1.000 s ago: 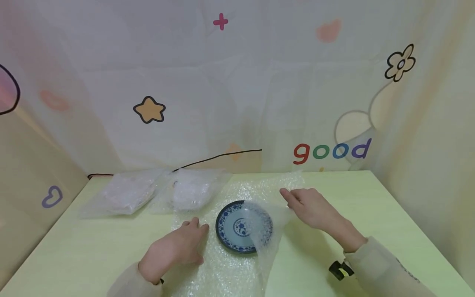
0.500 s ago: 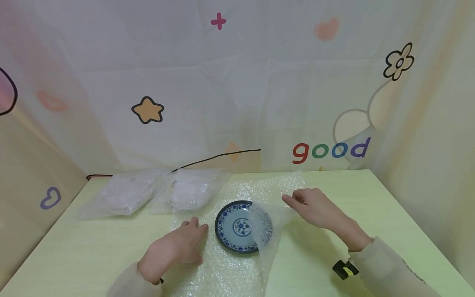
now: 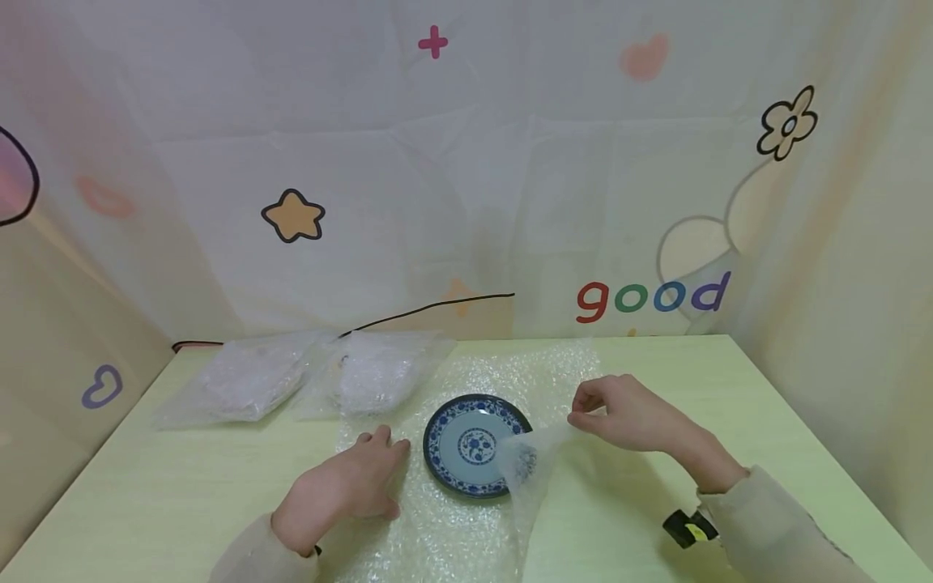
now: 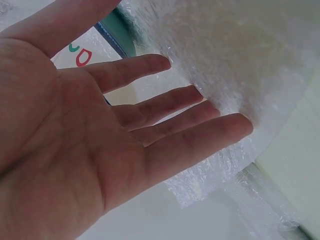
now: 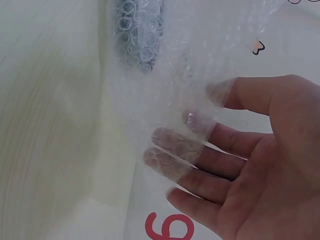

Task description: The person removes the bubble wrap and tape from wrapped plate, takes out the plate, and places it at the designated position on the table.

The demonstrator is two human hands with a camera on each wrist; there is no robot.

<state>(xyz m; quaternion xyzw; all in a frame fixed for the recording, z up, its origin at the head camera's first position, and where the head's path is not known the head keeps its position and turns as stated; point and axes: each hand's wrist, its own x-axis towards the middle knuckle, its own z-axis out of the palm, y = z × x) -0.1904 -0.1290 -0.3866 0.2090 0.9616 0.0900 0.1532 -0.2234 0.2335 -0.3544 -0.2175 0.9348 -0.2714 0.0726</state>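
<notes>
A blue-and-white patterned plate [image 3: 462,465] with a dark rim lies face up on a sheet of bubble wrap [image 3: 430,542]. One folded flap of that sheet covers the plate's right edge. My right hand [image 3: 625,414] pinches the flap's corner to the right of the plate. Through the clear film, the fingertips of this hand [image 5: 235,165] show in the right wrist view. Left of the plate, my left hand [image 3: 353,484] rests on the sheet with fingers spread. In the left wrist view, the fingertips of the left hand [image 4: 100,130] touch the wrap.
Two bubble-wrapped bundles [image 3: 251,376] [image 3: 379,376] lie at the back left of the pale table [image 3: 729,421]. A printed curtain [image 3: 466,178] hangs behind. A dark cord [image 3: 430,306] shows along its lower part. A black strap piece [image 3: 685,528] hangs beside the right sleeve.
My right hand has moved slightly right and down, drawing the flap back. More of the plate's upper right rim is uncovered. The left hand has stayed in place.
</notes>
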